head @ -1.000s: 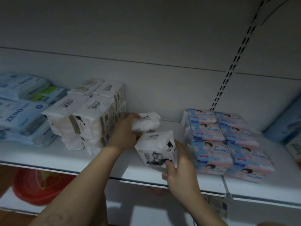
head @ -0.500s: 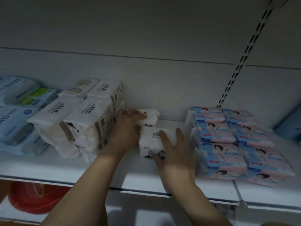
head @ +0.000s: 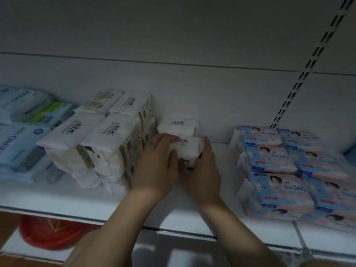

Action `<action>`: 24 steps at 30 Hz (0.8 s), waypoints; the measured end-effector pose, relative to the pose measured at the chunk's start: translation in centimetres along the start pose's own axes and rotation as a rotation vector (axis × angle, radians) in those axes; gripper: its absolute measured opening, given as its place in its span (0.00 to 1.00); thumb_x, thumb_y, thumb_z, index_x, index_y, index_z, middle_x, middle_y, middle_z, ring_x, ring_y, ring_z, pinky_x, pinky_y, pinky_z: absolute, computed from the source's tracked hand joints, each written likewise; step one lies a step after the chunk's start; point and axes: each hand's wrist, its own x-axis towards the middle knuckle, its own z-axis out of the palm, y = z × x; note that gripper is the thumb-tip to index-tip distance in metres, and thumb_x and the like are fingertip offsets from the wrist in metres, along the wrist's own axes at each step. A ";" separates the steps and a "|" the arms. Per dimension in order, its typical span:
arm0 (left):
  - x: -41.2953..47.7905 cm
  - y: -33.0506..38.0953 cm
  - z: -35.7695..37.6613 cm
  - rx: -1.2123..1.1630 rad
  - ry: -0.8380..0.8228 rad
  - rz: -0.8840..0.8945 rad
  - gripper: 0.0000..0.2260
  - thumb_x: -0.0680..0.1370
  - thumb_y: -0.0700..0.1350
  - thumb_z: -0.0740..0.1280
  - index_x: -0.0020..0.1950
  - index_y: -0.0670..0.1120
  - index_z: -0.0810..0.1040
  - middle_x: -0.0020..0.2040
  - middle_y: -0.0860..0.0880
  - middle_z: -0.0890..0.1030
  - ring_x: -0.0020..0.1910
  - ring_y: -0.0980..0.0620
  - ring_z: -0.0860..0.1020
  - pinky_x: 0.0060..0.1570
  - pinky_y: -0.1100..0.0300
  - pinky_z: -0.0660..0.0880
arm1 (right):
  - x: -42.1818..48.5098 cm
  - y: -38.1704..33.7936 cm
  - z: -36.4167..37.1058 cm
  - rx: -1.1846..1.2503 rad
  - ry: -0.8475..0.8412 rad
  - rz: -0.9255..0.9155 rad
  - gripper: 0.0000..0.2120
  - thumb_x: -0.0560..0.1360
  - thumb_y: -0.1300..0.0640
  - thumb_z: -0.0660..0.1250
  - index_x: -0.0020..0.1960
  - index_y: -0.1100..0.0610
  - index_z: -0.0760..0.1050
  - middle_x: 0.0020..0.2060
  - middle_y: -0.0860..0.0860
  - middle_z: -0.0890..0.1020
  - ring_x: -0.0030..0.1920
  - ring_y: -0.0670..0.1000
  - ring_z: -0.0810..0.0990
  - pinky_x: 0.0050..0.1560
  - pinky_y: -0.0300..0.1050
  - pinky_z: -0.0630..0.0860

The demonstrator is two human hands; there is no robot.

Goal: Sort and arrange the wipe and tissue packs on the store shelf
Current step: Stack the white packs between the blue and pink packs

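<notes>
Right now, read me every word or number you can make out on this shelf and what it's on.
"240": pink-and-blue packs, right.
"10": same packs.
"ERO", start cut off: blue pack, left.
Black script on white tissue packs: too blurred to read.
Green-labelled pack: too blurred.

White shelf [head: 48, 197] with white tissue packs [head: 107, 135] and pink-blue wipe packs [head: 279, 193]
</notes>
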 end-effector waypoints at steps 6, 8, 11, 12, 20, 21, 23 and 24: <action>-2.2 0.2 -0.8 0.067 -0.100 0.046 0.12 0.75 0.42 0.64 0.56 0.44 0.79 0.55 0.47 0.78 0.54 0.45 0.77 0.49 0.52 0.77 | 1.3 -1.7 1.0 -0.027 -0.110 0.047 0.25 0.72 0.55 0.68 0.67 0.56 0.67 0.57 0.55 0.73 0.57 0.59 0.76 0.46 0.45 0.67; -2.8 0.2 -1.9 0.079 -0.093 0.067 0.11 0.75 0.43 0.62 0.55 0.45 0.78 0.54 0.47 0.78 0.52 0.46 0.77 0.46 0.51 0.77 | 1.1 -2.0 0.7 -0.035 -0.151 0.052 0.31 0.69 0.51 0.70 0.69 0.55 0.65 0.58 0.56 0.74 0.59 0.59 0.75 0.51 0.48 0.72; -3.3 0.6 -4.2 0.146 -0.061 0.107 0.13 0.74 0.45 0.62 0.56 0.45 0.79 0.53 0.46 0.78 0.52 0.45 0.77 0.46 0.52 0.78 | 0.5 -2.7 -0.6 -0.087 -0.183 0.025 0.43 0.65 0.47 0.76 0.73 0.54 0.59 0.61 0.57 0.73 0.63 0.59 0.72 0.56 0.50 0.72; -3.4 0.8 -5.1 0.187 -0.055 0.122 0.13 0.73 0.43 0.64 0.56 0.45 0.79 0.53 0.46 0.78 0.52 0.45 0.77 0.46 0.52 0.78 | 0.3 -3.0 -1.2 -0.110 -0.178 0.007 0.46 0.64 0.47 0.78 0.74 0.55 0.58 0.62 0.58 0.72 0.64 0.59 0.70 0.57 0.50 0.71; -1.6 1.4 -12.6 0.529 0.096 0.146 0.20 0.70 0.53 0.63 0.58 0.47 0.80 0.58 0.45 0.80 0.59 0.40 0.75 0.54 0.47 0.72 | 0.9 -5.4 -2.9 0.256 -0.215 0.246 0.41 0.75 0.45 0.69 0.78 0.54 0.49 0.74 0.50 0.62 0.73 0.51 0.62 0.64 0.36 0.59; -1.1 0.9 -13.5 0.559 0.092 0.074 0.24 0.70 0.56 0.62 0.62 0.47 0.78 0.62 0.44 0.78 0.62 0.39 0.73 0.57 0.44 0.71 | 1.3 -5.4 -2.6 0.306 -0.232 0.313 0.42 0.75 0.44 0.68 0.79 0.54 0.48 0.75 0.51 0.60 0.74 0.52 0.62 0.68 0.40 0.59; 0.2 -0.7 -15.2 0.583 -0.011 -0.157 0.32 0.70 0.64 0.60 0.72 0.54 0.68 0.73 0.44 0.68 0.72 0.39 0.63 0.66 0.41 0.63 | 2.2 -5.3 -1.6 0.371 -0.260 0.399 0.42 0.76 0.42 0.66 0.79 0.53 0.46 0.76 0.52 0.58 0.74 0.55 0.62 0.72 0.48 0.61; 0.9 -1.6 -15.9 0.569 -0.095 -0.283 0.34 0.71 0.67 0.60 0.75 0.58 0.61 0.77 0.46 0.61 0.75 0.40 0.57 0.69 0.41 0.58 | 2.7 -5.2 -1.0 0.391 -0.264 0.414 0.40 0.76 0.42 0.65 0.79 0.52 0.47 0.76 0.52 0.59 0.73 0.55 0.64 0.72 0.50 0.63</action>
